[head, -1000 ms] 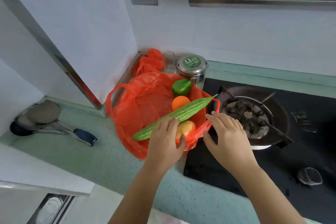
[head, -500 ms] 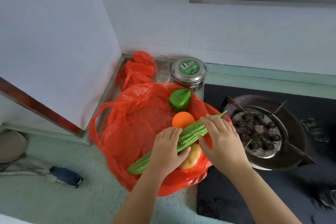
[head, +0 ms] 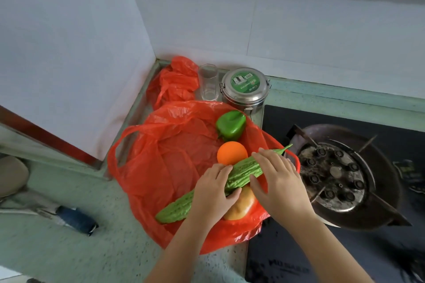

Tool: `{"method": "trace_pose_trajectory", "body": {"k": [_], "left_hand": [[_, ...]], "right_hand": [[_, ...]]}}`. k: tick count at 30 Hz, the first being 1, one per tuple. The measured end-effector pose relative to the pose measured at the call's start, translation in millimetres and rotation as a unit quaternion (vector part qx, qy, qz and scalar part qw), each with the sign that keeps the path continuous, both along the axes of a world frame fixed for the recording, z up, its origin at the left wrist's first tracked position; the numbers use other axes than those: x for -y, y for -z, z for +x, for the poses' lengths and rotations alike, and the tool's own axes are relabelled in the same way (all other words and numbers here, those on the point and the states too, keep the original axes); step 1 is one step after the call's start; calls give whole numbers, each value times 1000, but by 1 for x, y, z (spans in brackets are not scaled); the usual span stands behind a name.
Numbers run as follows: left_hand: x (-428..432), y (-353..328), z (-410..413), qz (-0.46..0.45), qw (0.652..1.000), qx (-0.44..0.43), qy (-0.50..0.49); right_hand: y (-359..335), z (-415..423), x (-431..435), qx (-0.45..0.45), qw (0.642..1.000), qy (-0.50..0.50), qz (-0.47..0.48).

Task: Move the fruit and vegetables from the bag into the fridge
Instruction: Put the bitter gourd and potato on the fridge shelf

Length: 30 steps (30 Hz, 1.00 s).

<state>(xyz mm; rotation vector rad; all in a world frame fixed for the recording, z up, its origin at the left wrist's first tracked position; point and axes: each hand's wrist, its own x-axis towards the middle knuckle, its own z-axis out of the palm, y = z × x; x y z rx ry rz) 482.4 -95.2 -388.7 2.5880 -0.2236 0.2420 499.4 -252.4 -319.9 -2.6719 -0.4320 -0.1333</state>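
Bitter gourd (head: 239,177): lying slantwise across the open mouth of the red bag (head: 165,163), stem tip pointing toward the hob, blunt end toward the worktop's front edge.
Left hand (head: 213,195): curling over the gourd's middle, fingers on top and thumb tucking under, gripping it.
Right hand (head: 278,181): lying on the gourd's upper half, fingers spread and flat; whether it is gripping cannot be told.
Other produce: an orange (head: 231,153) touching the gourd's far side, a green pepper (head: 231,125) beyond it, a yellowish fruit (head: 241,208) showing under the hands.
Bag: sitting on the worktop (head: 69,248) beside the hob (head: 345,181), its right side overlapping the hob's edge.
Back corner: a second crumpled red bag (head: 174,82), a clear glass (head: 208,82) and a steel tin (head: 245,89) standing side by side.
Left of the bag: a blue-handled utensil (head: 73,218) lying on the worktop.
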Motion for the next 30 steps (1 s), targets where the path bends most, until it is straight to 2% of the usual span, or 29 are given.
{"method": "trace_pose_trajectory", "body": {"k": [7, 11, 16, 23, 30], "left_hand": [[-6, -9, -3, -68, 996, 27, -46], [-16, -24, 0, -143, 983, 67, -96], [-32, -34, 3, -195, 965, 88, -154], [-41, -32, -4, -196, 961, 81, -179], [-40, -35, -5, -200, 961, 77, -177]], "right_hand": [[-4, -1, 4, 13, 1000, -1, 15], [-1, -3, 2, 14, 1000, -6, 17], [14, -6, -7, -20, 1000, -20, 12], [38, -8, -12, -134, 987, -87, -29], [44, -7, -10, -186, 975, -122, -16]]}}
